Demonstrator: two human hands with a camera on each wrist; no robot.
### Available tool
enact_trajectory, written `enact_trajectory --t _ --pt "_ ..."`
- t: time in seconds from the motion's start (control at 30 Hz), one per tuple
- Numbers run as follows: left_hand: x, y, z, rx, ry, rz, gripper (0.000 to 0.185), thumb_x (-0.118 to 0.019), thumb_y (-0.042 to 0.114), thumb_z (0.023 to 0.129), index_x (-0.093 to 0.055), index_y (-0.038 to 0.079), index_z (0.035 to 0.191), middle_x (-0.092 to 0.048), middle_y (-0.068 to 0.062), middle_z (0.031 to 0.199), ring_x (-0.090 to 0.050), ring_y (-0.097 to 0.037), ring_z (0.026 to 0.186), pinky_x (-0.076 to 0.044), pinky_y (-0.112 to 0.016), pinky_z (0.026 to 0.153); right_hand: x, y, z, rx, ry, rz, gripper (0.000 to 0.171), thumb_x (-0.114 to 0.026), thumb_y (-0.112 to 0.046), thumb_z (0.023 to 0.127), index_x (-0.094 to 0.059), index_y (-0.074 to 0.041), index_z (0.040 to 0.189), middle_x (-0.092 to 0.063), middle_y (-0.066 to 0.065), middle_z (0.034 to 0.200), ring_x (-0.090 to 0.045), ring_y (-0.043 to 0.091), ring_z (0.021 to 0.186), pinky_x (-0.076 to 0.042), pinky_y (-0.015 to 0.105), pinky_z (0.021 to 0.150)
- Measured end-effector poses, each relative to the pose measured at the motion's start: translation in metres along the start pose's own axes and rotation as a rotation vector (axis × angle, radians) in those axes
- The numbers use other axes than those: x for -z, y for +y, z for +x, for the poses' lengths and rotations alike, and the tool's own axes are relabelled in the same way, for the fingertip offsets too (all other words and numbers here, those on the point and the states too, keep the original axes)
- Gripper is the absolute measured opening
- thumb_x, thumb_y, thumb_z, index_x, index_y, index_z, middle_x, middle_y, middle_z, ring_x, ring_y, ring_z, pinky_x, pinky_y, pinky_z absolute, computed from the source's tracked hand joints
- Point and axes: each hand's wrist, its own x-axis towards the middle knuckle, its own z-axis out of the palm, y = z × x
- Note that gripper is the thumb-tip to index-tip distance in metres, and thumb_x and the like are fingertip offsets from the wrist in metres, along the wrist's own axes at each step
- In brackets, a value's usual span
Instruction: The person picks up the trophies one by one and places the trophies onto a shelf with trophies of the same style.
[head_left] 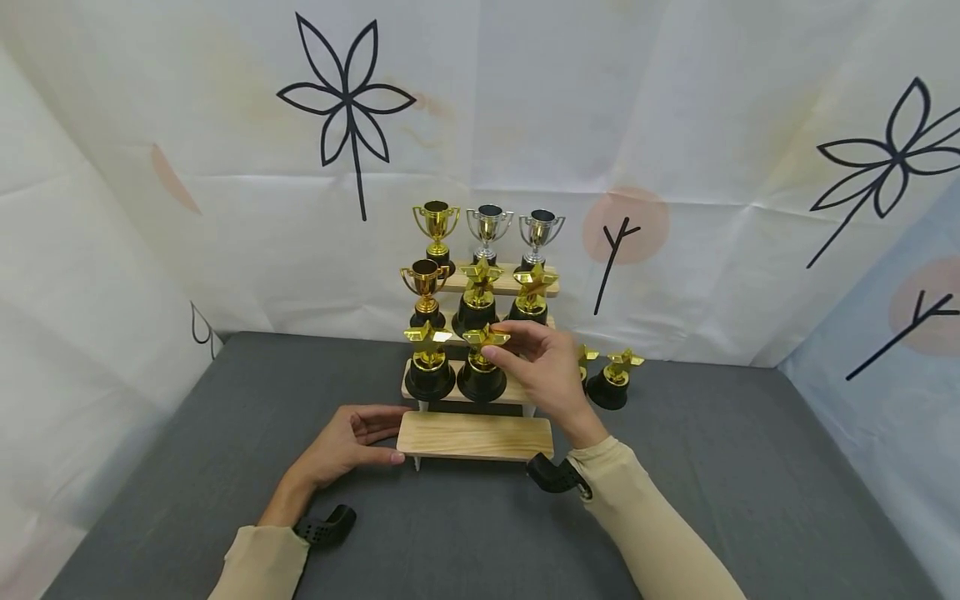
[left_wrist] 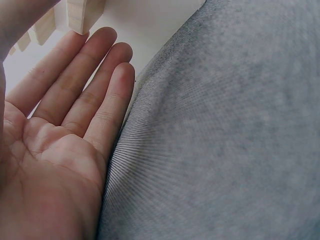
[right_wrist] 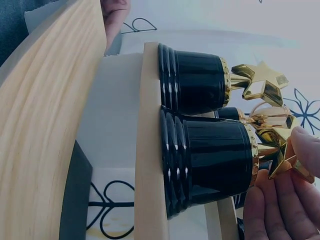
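Note:
A tiered stand with wooden steps (head_left: 474,435) carries small trophies. My right hand (head_left: 553,377) pinches the gold star of a black-based star trophy (head_left: 482,382) on the second step from the bottom. In the right wrist view that trophy's base (right_wrist: 215,157) sits against the step (right_wrist: 150,145), with thumb and fingers at the star. Beside it on the same step is another star trophy (head_left: 429,377). My left hand (head_left: 341,446) lies at the left end of the lowest step, thumb by its front corner. In the left wrist view its fingers (left_wrist: 107,107) are nearly straight.
Higher steps hold two star trophies, a bronze-coloured cup (head_left: 425,282), a gold cup (head_left: 436,223) and two silver cups (head_left: 487,227). Right of the stand, star trophies (head_left: 611,387) stand on the grey table (head_left: 720,467), one partly hidden by my right hand. A printed cloth (head_left: 675,108) hangs behind.

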Motion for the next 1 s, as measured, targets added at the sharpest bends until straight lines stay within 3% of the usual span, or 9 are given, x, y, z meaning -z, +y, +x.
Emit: enact_trajectory --t 0.53,0.73,1.0 --pt "0.0003 -0.0004 -0.0001 -0.013 -0.006 0.005 0.070 -0.086 0.001 0.078 -0.053 -0.015 0.137 -0.056 -0.033 0.136 -0.064 -0.015 0.119 -0.053 -0.037 0.104 -0.0037 0.0008 0.0009 -0.039 0.005 0.007 0.031 -0.079 -0.002 0.088 -0.071 0.003 0.118 -0.070 0.016 0.113 -0.069 0.026 0.100 -0.062 0.034 0.086" --pt "0.0000 0.0002 0.0001 -0.010 -0.006 0.005 0.070 -0.087 0.000 0.078 -0.053 -0.015 0.137 -0.056 -0.033 0.136 -0.064 -0.014 0.119 -0.052 -0.038 0.105 -0.0015 0.0001 0.0004 -0.052 0.002 -0.006 0.037 -0.082 -0.003 0.085 -0.071 0.001 0.121 -0.071 0.015 0.115 -0.069 0.026 0.101 -0.059 0.046 0.092" --pt "0.0002 0.0005 -0.0002 -0.010 -0.010 0.000 0.070 -0.086 0.001 0.078 -0.052 -0.016 0.137 -0.056 -0.034 0.136 -0.064 -0.016 0.119 -0.053 -0.038 0.104 0.0033 -0.0021 -0.0051 -0.055 0.006 -0.010 0.040 -0.082 -0.004 0.086 -0.069 0.002 0.124 -0.070 0.016 0.118 -0.068 0.029 0.107 -0.055 0.044 0.102"
